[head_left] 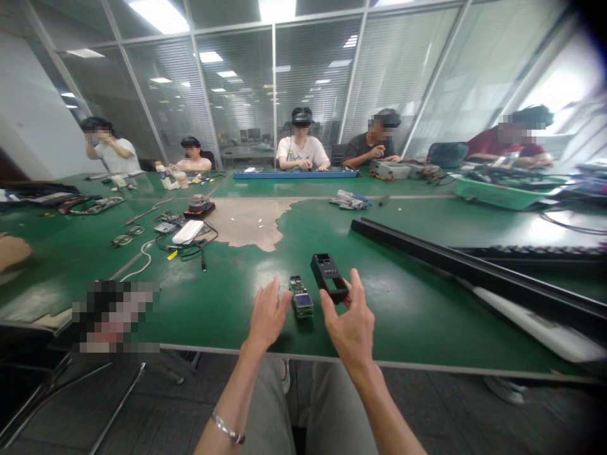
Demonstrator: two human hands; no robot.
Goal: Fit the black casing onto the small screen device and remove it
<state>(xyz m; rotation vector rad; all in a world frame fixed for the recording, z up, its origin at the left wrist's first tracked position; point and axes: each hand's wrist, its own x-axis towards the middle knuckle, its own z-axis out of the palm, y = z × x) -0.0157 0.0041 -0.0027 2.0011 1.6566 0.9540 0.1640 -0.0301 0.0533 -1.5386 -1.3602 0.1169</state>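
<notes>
My left hand [269, 311] is open beside a small circuit board stack [302, 299], its thumb close to the board's left side. The board stack has a little screen and lies on the green table [403, 316]. On the right, my right hand [351, 321] has its thumb and fingers about the lower end of a black plastic casing [327, 273] with rectangular cut-outs. The thumb is at the casing's left edge and a fingertip at its right; the index finger points up, free of it. Some fingertips are hidden behind the casing.
Long black rails [427, 259] lie at the right, near a green basket [512, 193]. To the left are a white power-bank-like box [188, 232] with cables, glasses [128, 236] and a brown sheet [251, 221]. Several people sit across the table.
</notes>
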